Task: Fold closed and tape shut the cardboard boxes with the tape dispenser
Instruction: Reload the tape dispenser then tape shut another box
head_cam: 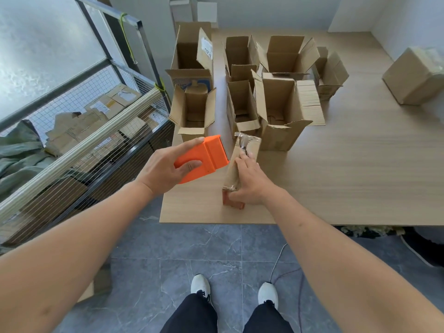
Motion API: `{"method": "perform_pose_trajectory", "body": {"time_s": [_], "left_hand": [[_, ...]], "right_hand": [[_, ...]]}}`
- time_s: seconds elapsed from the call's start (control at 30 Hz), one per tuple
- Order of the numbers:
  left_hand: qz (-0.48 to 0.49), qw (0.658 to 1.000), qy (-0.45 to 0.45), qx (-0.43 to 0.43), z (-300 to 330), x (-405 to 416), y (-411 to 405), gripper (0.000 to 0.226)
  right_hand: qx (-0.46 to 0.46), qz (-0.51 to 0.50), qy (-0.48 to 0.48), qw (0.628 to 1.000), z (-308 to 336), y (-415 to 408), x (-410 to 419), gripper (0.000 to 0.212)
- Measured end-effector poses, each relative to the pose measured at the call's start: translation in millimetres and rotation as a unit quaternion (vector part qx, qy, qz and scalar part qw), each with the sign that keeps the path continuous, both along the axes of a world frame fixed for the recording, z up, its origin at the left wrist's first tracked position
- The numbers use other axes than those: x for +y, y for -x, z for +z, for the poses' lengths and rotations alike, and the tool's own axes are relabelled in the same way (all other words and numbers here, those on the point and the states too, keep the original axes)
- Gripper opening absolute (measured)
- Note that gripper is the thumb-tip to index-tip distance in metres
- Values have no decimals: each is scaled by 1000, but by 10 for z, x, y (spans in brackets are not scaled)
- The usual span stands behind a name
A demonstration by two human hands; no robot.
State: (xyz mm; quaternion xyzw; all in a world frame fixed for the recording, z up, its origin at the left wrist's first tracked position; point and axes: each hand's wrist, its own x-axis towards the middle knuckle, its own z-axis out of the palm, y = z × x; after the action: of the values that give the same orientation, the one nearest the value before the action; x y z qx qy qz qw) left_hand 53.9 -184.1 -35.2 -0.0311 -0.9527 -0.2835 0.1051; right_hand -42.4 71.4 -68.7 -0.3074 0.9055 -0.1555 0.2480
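Your left hand [165, 165] has its fingers curled round the dispenser [201, 158], thumb across the near face and fingertips over the far top edge. The dispenser is a bright orange plastic block with a flat side panel and a squared front lip, held in the air just left of the box [240, 164] and tilted toward it.

Your right hand [249, 181] grips the box from the right, index finger laid along its top, the other fingers wrapped round its side. The box is small, narrow and closed, standing on end on the table [360, 176] near the front edge. Clear glossy tape [245, 143] covers its top face and crumples into a loose wrinkle at the far end. Its lower end shows reddish-brown card.

Behind the box stand the open boxes [281, 111], plain brown corrugated card, flaps up or splayed outward; several are tall and narrow. Well to the right of the box, one sealed box [413, 78] sits apart near the table's far right. Left of the box, beyond the table edge, a wire cage [72, 140] holds flattened cardboard. Below the box, your white shoes [200, 284] stand on grey tile.
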Motion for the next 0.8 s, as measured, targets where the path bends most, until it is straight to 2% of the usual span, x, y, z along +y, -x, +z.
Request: {"method": "perform_pose_trajectory", "body": {"time_s": [0.17,0.23,0.27,0.3,0.37,0.43,0.5,0.6,0.7,0.8], "left_hand": [[-73,997,26,10,146,-51,-52,61],[-106,993,41,29,223,-41,-70,65],[-112,992,46,39,256,-26,-75,66],[-112,991,49,48,285,-9,-78,66],[-110,990,51,70,322,13,-76,63],[-119,988,63,70,332,3,-60,57],[-129,983,105,75,329,-17,-34,52],[-140,971,152,122,304,-9,-5,45],[-136,960,178,168,255,31,-2,48],[-126,950,214,192,237,79,-2,55]], "right_hand": [[18,32,-13,999,26,67,169,99],[15,7,47,999,58,62,190,81],[-20,-41,119,992,103,54,186,70],[-80,-105,205,970,170,49,170,61],[-225,-184,330,898,324,56,123,51],[-328,-192,363,851,468,63,68,47],[-388,-183,378,820,571,79,18,39],[-398,-220,423,784,629,127,-19,35],[-392,-256,471,748,674,162,24,33],[-372,-247,497,744,703,159,80,30]]}}
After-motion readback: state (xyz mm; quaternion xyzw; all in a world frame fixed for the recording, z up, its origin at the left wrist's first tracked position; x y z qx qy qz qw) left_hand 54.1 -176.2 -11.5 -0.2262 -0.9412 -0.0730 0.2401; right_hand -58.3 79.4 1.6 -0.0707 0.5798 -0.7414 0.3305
